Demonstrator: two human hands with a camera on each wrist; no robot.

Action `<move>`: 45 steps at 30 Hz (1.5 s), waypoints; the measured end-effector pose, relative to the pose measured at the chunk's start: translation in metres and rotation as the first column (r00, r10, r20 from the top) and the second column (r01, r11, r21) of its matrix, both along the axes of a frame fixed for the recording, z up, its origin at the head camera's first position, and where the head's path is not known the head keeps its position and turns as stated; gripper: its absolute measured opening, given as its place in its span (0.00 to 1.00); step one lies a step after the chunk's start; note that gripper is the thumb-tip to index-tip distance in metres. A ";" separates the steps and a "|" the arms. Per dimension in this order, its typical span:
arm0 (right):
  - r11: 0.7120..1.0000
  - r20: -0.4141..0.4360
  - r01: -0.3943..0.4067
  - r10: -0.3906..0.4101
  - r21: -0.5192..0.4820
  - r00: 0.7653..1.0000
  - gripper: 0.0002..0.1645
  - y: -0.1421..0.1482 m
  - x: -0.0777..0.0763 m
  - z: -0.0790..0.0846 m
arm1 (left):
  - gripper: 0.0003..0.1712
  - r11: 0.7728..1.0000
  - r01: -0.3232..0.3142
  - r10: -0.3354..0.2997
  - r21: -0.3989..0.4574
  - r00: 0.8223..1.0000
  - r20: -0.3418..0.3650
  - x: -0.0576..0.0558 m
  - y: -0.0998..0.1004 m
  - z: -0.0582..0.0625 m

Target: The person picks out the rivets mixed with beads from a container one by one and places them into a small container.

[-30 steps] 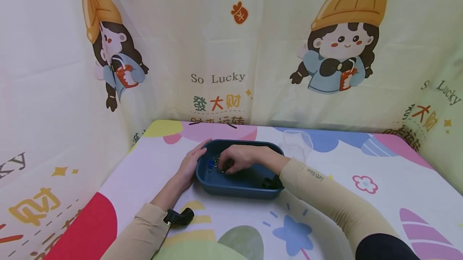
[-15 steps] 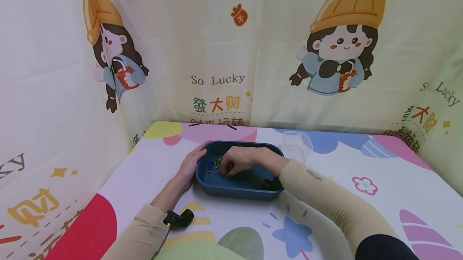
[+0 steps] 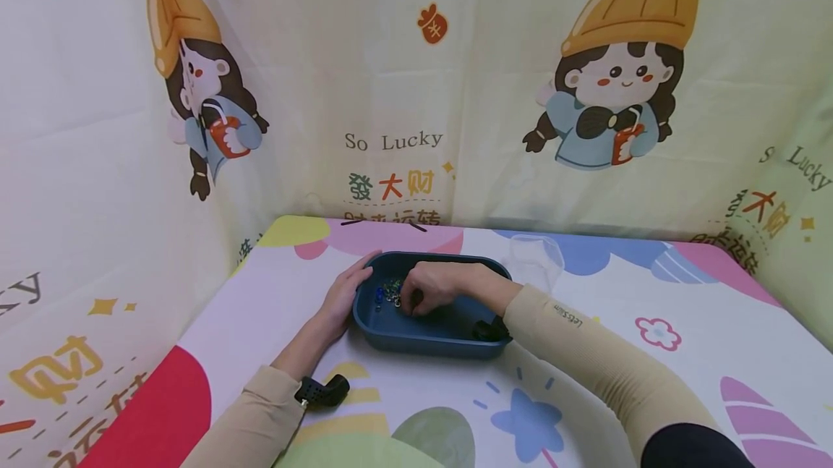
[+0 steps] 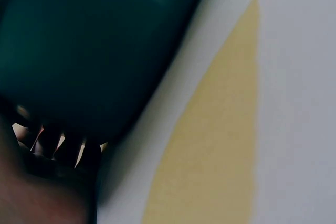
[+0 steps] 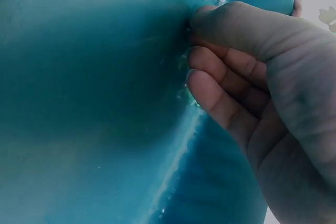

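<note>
A dark blue tray stands on the table. Its left end is gripped by my left hand, with the fingers along the outer wall and near the rim; the left wrist view shows several of these fingers darkly beneath the tray's edge. Inside the tray, my right hand reaches down with bent fingers. Just left of its fingertips lies a cluster of small glassy beads, with blue beads at its left edge. In the right wrist view the thumb covers the index fingertip, so anything between them is hidden.
A clear plastic container stands behind the tray's right end. A black wrist device on the right arm hangs over the tray's right side. A patterned cloth hangs behind the table.
My right hand has shifted slightly right inside the tray, and more of the bead cluster shows beside its fingers. The left hand and the tray stay in place.
</note>
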State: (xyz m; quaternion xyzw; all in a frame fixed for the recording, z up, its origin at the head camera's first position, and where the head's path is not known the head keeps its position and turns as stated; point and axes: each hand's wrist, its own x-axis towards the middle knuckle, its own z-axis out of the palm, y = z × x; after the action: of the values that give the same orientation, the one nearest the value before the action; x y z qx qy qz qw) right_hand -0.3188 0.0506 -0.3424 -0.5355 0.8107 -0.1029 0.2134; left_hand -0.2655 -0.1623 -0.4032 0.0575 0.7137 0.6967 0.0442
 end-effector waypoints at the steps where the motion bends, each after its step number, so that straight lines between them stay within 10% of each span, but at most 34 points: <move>1: 1.000 0.003 0.008 -0.008 0.006 1.000 0.05 0.000 0.000 0.000 | 0.28 1.000 -0.001 0.001 -0.001 1.000 0.002 0.000 0.000 0.000; 23: 0.970 0.078 0.168 -0.156 -0.178 0.985 0.08 0.015 -0.001 0.018 | 0.28 1.000 -0.010 0.010 0.006 1.000 0.021 0.001 0.001 0.000; 45: 0.825 0.193 0.325 -0.264 -0.462 0.945 0.05 0.070 -0.008 0.051 | 0.27 1.000 -0.015 0.014 0.026 1.000 0.006 0.001 0.002 0.002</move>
State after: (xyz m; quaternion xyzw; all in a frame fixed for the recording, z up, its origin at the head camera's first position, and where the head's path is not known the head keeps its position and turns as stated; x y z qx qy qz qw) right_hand -0.3271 0.1204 -0.2912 -0.4327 0.8168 -0.3679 0.1013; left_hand -0.2643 -0.1599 -0.4017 0.0508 0.7049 0.7063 0.0405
